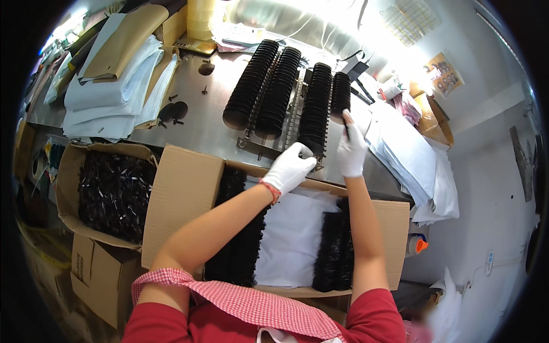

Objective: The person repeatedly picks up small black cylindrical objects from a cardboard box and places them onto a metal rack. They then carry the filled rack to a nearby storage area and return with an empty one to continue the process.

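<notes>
Several rows of thin black round discs [269, 108] stand packed on edge in a metal rack [293, 114] on the steel table. My left hand [290, 170], in a white glove, is closed at the near end of the third row [315, 108]; whatever its fingers hold is hidden. My right hand [353, 150], also gloved, reaches to the near end of the shorter fourth row [341, 91]. Its fingers are pinched around a small dark piece, too hidden to name. Below my hands, an open cardboard box [183, 200] holds black rows of parts beside white sheeting [289, 240].
Left of that box, another carton [68, 200] is full of shiny black parts [117, 191]. Loose discs [180, 109] and small black pieces lie on the table [200, 128]. White paper stacks [108, 97] stand at the left, and more white sheets [400, 154] at the right.
</notes>
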Action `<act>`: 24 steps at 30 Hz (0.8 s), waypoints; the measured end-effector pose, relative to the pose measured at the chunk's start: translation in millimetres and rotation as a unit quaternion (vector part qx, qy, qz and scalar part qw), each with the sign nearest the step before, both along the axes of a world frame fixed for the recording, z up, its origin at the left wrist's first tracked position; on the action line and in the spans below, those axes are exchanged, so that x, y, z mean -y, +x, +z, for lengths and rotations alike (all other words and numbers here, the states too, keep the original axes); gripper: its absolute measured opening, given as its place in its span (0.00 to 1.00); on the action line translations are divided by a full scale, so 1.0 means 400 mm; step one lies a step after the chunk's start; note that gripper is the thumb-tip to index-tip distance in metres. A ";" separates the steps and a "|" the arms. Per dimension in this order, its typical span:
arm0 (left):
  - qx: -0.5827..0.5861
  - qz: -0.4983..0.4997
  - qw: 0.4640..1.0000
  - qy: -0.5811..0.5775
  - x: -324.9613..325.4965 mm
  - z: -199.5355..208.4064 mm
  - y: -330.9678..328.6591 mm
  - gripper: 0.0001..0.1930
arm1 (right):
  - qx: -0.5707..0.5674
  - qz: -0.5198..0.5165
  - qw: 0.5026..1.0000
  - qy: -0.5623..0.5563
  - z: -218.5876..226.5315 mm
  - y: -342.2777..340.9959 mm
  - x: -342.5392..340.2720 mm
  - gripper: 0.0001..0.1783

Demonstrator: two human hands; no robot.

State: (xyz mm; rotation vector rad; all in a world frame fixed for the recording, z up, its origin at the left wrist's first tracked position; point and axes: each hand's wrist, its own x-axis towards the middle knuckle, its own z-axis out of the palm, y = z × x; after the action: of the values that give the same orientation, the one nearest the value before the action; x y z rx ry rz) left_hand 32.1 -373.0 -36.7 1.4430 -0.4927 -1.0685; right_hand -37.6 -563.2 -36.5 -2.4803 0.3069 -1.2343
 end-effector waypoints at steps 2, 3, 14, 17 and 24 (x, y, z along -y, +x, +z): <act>-0.279 0.099 0.947 -0.125 -0.019 0.049 -0.040 0.17 | -0.040 0.032 0.993 0.102 0.053 -0.057 -0.071 0.24; -0.351 0.108 0.915 -0.165 -0.034 0.072 -0.054 0.19 | -0.143 0.071 0.976 0.145 0.100 -0.093 -0.138 0.22; -0.121 0.125 0.980 -0.100 -0.017 0.033 -0.056 0.12 | -0.066 -0.045 0.956 0.283 0.018 0.057 0.178 0.27; 0.150 0.026 0.987 0.043 0.006 0.005 -0.009 0.16 | 0.015 0.216 0.832 0.510 -0.064 0.109 0.287 0.31; 0.179 0.005 0.982 0.065 0.014 -0.029 0.014 0.16 | -0.116 0.104 0.960 0.231 -0.076 0.137 0.155 0.32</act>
State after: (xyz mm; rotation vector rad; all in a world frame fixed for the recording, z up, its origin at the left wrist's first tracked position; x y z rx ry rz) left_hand 37.7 -378.5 -48.4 1.7647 -0.6799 -0.8468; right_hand 17.1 -625.0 -66.7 -2.1770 0.3381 -0.6916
